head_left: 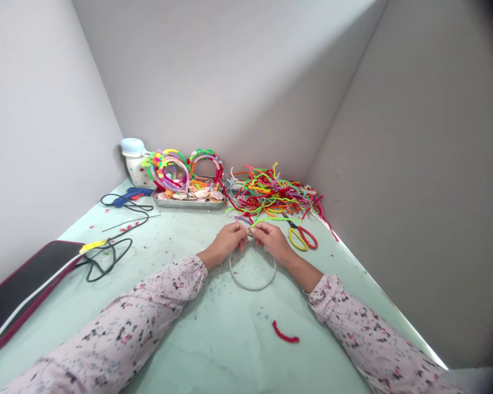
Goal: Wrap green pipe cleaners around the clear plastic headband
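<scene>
A thin grey wire hoop (252, 289) hangs down from my fingertips over the table. My left hand (227, 241) is closed in a pinch at the top of the hoop. My right hand (274, 239) also pinches there, its fingertips meeting the left ones, with a bright green pipe cleaner (282, 219) running out to the right. A short purple pipe cleaner (242, 219) shows just beyond the fingers. The exact spot where pipe cleaner and hoop meet is covered by my fingers. Close to my right hand lie scissors (296, 232) with yellow and red handles.
Behind my hands is a heap of colourful pipe cleaners (267, 191). A metal tray (189, 204) holds shells and wrapped headbands (176, 175). Leftward are a white bottle (136, 167), blue glue gun (125, 197), black cables (107, 262) and a black board (28, 284). A red piece (282, 335) lies in front.
</scene>
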`<state>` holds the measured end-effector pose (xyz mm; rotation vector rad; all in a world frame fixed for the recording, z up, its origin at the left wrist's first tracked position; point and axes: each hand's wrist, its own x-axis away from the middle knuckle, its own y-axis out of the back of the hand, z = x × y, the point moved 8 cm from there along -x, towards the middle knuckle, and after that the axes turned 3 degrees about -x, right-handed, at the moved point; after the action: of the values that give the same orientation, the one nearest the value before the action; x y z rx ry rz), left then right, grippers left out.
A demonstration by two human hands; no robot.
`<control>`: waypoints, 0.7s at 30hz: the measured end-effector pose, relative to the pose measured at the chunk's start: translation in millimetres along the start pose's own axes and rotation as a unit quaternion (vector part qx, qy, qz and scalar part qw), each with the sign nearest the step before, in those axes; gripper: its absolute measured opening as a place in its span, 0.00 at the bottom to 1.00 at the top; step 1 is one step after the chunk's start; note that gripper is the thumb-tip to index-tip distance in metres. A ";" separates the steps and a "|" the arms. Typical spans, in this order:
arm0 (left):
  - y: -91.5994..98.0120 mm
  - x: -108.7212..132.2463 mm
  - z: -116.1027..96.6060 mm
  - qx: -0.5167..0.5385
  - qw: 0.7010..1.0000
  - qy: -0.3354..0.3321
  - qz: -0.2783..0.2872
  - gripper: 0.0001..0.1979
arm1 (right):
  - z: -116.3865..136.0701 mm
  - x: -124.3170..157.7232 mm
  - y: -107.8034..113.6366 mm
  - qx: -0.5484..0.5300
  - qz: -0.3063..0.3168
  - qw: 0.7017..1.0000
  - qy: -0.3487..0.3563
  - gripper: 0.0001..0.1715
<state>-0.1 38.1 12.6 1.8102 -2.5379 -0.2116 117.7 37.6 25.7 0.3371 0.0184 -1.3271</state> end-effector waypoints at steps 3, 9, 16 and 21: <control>-0.1 0.3 -0.2 -0.012 1.000 0.003 0.001 0.09 | 1.7 0.8 0.8 0.008 -0.007 1.000 0.000 0.13; -1.2 1.3 -2.8 -0.015 1.000 -0.004 0.007 0.11 | 1.9 1.0 1.3 0.014 -0.008 1.000 0.002 0.14; -0.8 0.8 -0.4 -0.023 1.000 -0.002 0.005 0.11 | -3.1 -1.2 0.8 0.015 -0.006 1.000 0.002 0.14; 0.2 -0.3 0.9 -0.035 0.999 -0.004 0.003 0.11 | -6.6 -2.8 1.0 0.022 -0.008 1.000 0.003 0.15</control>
<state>-0.2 38.5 11.7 1.7801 -2.5083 -0.3032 119.1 42.1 20.2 0.3784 -0.0021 -1.3432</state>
